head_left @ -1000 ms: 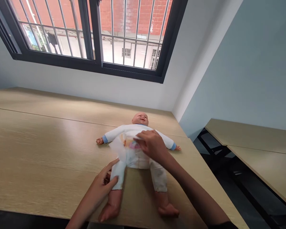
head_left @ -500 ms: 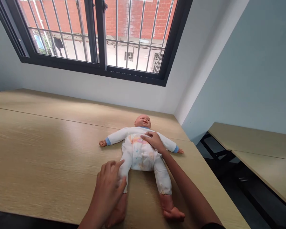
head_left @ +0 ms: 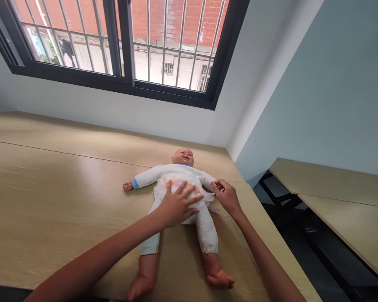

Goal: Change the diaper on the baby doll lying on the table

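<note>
A baby doll (head_left: 183, 157) lies on its back on the wooden table, in a white suit with blue cuffs. A white diaper (head_left: 167, 182) with a coloured print covers its belly and hips. My left hand (head_left: 178, 205) rests on the diaper's front with the fingers spread. At the doll's arm on the right, my right hand (head_left: 227, 196) has its fingers drawn together. Just beside its fingertips, a loose white side flap (head_left: 208, 197) of the diaper sticks out. I cannot make out what lies between those fingers.
The wooden table (head_left: 66, 201) ends at a right edge and a near edge. Past a dark gap on the right stands another table (head_left: 340, 226). Behind the doll are a white wall (head_left: 113, 113) and a dark-framed barred window (head_left: 173, 94).
My left hand has moved from beside the doll's leg up onto the diaper's front. The right hand has left the diaper's waist and shifted right to the doll's arm. The view has shifted slightly.
</note>
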### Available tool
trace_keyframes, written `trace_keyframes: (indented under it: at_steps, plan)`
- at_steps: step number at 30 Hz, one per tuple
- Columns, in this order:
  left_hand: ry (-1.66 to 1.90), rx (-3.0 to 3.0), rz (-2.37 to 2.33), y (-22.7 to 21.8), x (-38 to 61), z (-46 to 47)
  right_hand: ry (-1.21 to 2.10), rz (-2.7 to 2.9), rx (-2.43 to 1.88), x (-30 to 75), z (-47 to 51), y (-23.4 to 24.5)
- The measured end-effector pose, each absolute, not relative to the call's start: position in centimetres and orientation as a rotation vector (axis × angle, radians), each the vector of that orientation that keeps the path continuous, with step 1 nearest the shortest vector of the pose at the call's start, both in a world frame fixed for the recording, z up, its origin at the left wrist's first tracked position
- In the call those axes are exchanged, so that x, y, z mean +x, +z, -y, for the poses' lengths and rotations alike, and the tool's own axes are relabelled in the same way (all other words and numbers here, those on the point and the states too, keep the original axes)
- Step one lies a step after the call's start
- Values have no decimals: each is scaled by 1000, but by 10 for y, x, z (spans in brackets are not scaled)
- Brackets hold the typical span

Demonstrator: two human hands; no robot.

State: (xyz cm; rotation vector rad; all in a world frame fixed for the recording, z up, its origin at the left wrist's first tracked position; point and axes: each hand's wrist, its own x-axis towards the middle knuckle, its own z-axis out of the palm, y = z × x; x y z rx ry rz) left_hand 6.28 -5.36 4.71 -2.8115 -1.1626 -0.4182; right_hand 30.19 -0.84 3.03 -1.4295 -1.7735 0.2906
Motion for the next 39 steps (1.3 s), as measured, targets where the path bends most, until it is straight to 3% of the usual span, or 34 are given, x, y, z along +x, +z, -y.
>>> trace_keyframes:
  at_steps: [6, 12, 15, 21, 26, 31, 39]
  plan:
    - [-419, -2858, 1192, 49, 63, 29, 579, 2054, -1476, 342, 39, 9]
    - [-416, -2936, 1395, 51, 56, 9, 608, 2092, -1489, 352, 43, 4]
    - [-396, -2957, 1511, 54, 54, 5, 439, 2015, -1410, 353, 41, 8]
    - [-423, -2937, 1531, 53, 55, 8, -449, 2016, -1218, 350, 46, 10]
    - [-425, -2951, 1536, 51, 54, 7, -846, 2050, -1039, 341, 59, 14]
    - [-445, -2972, 1546, 51, 54, 7, -940, 2013, -811, 316, 50, 36]
    - [-488, -2914, 1549, 46, 56, 7, -689, 2368, -679, 250, 10, 60]
